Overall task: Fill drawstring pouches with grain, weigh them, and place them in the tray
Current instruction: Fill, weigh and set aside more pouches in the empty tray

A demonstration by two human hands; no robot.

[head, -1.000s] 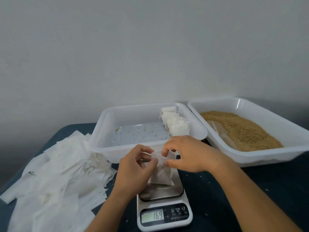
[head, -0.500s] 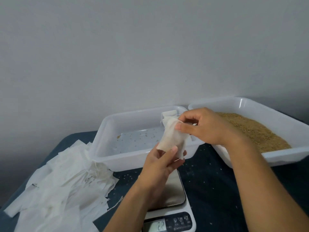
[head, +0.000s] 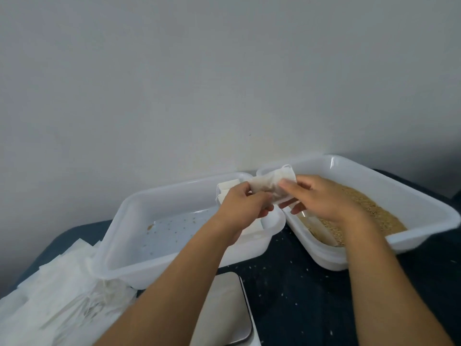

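Both hands raised over the tray [head: 119,221]: left hand [head: 240,203] and right hand [head: 321,198] each pinch the pouch [head: 268,184] in a narrow grip; the scale [head: 224,308] near the tray is cut off.

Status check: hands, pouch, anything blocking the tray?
Left hand and right hand both grip pouch, held over tray rim. Scale bare. Nothing blocking.
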